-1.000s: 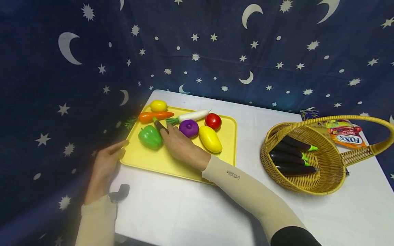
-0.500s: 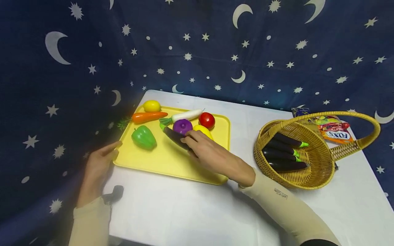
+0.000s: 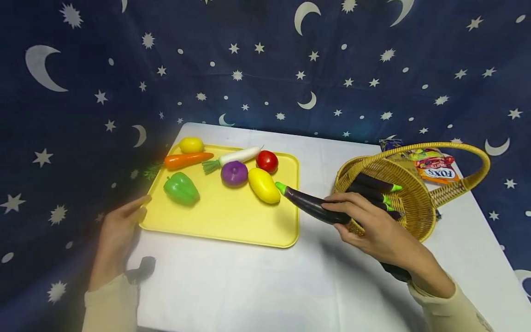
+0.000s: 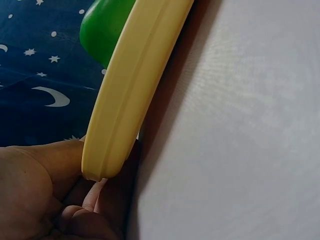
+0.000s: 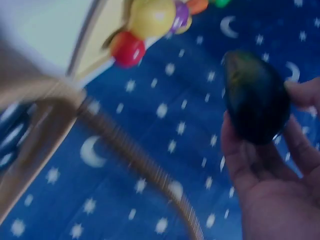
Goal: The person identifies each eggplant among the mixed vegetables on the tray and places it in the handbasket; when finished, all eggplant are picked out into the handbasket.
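A dark purple eggplant [image 3: 309, 204] with a green stem hangs between the tray and the basket. My right hand [image 3: 381, 233] grips its thick end, thumb on one side and fingers on the other; the right wrist view shows this eggplant [image 5: 256, 100] end-on and blurred. On the left, my left hand [image 3: 118, 235] holds the near left corner of the yellow tray [image 3: 207, 226]. In the left wrist view its thumb and fingers pinch the tray rim [image 4: 117, 110]. Several more eggplants [image 3: 373, 182] lie inside the wicker basket [image 3: 427, 219], partly hidden by the right hand.
On the tray lie a green bell pepper [image 3: 181, 189], carrot [image 3: 186, 160], lemon [image 3: 191, 145], white radish [image 3: 240, 156], purple round vegetable [image 3: 234, 174], tomato [image 3: 267, 161] and mango [image 3: 263, 185]. The basket's tall handle [image 3: 448, 145] arches rightward. Snack packets [image 3: 435, 168] lie behind it.
My right hand has lifted the eggplant off the tray and carried it rightward to the basket's near left side. The left hand stays at the tray corner. The head view has turned slightly right.
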Tool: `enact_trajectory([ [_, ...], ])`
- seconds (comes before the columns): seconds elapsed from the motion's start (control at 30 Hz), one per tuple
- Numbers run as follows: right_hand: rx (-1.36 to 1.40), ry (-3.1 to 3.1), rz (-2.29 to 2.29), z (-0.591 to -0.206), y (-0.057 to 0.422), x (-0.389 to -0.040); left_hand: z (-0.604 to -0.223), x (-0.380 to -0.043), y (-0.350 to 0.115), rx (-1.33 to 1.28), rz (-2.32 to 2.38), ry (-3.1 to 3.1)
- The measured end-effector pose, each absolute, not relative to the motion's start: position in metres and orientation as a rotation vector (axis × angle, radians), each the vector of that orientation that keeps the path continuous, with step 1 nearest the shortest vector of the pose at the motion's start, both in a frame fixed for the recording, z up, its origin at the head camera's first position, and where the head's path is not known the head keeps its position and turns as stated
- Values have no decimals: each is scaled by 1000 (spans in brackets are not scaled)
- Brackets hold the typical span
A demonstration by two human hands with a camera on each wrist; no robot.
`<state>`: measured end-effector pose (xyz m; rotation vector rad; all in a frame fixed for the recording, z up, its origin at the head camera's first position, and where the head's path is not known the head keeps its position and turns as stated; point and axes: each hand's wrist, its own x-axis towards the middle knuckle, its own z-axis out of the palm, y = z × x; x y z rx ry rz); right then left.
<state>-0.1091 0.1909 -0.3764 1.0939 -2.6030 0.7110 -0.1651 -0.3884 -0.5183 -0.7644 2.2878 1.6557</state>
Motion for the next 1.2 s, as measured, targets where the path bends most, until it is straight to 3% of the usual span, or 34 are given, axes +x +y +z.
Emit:
enact_trajectory([
  [0.27, 858, -2699, 790, -368, 279, -75, -524, -166, -394, -761, 1618, 2297],
  [0.5, 633, -2839, 694, -365, 343, -76, -524, -165, -394, -797, 1587, 2297],
  [0.67, 588, -2877, 527, -367, 359, -105, -522, -168, -393, -797, 1592, 2294],
  [0.9, 695, -3017, 479, -363, 346, -166, -524, -170, -393, -821, 1625, 2273],
  [1.2, 827, -3030, 415, -368, 347, -212, -519, -171, -388, -825, 1599, 2308],
])
